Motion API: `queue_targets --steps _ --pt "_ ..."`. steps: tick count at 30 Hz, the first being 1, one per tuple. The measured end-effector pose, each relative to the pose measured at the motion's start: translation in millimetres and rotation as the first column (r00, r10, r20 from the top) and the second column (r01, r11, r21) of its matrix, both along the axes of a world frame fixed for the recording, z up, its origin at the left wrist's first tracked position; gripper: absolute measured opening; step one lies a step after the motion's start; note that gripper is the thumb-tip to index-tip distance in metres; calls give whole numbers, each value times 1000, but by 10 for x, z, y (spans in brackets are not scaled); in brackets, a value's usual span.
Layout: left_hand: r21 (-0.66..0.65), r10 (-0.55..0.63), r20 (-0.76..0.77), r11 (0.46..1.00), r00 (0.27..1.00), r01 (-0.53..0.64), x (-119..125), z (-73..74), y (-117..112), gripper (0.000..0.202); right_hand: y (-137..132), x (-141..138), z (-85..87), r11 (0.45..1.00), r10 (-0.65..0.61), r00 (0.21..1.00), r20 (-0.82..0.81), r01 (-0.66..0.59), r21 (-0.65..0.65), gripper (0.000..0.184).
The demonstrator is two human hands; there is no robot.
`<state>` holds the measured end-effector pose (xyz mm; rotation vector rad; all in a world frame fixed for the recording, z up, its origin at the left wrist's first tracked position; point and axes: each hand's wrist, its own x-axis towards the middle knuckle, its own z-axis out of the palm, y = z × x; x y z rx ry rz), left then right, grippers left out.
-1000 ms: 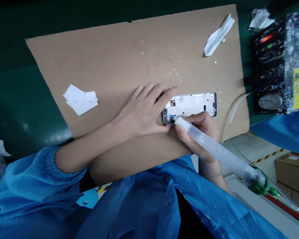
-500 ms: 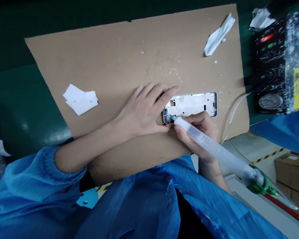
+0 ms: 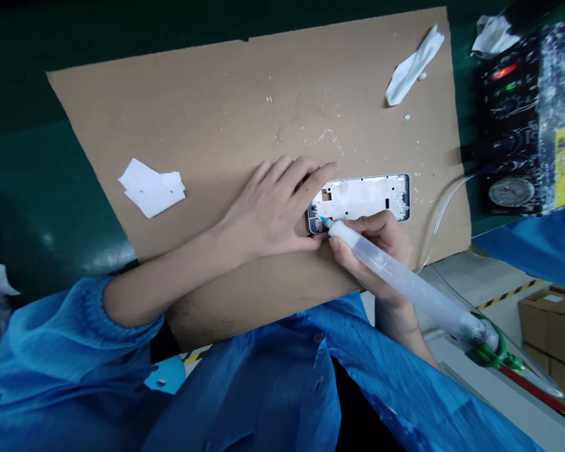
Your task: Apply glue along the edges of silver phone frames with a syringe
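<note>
Syringe (image 3: 407,280), translucent and cloudy with contents too unclear to name, slants from lower right up-left, the right hand (image 3: 392,238) with fingers clasped round its front and the blue tip (image 3: 326,221) at the metal frame's (image 3: 365,196) left end. The frame lies on cardboard (image 3: 216,125), long axis running left to right, the left hand's (image 3: 282,210) forefinger and thumb straddling its left end, while a folded white cloth (image 3: 410,70) lies beyond.

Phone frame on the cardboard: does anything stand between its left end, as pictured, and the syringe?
Nothing visible does. The blue tip of the syringe, held in the right hand, is over or on that end of the phone frame. The left hand is at that end too, but out of the tip's path.
</note>
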<state>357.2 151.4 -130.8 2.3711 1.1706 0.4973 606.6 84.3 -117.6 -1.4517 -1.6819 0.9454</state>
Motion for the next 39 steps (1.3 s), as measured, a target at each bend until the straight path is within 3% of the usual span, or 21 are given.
queue_targets --steps 18,39 --pt "6 -1 -7 1000 1000 1 -1 -12 -1 96 22 17 -13 994 80 996 -45 -76 81 26" --pt "-7 -14 -6 1000 1000 14 3 -15 7 99 38 -25 21 995 90 993 -72 -86 53 23"
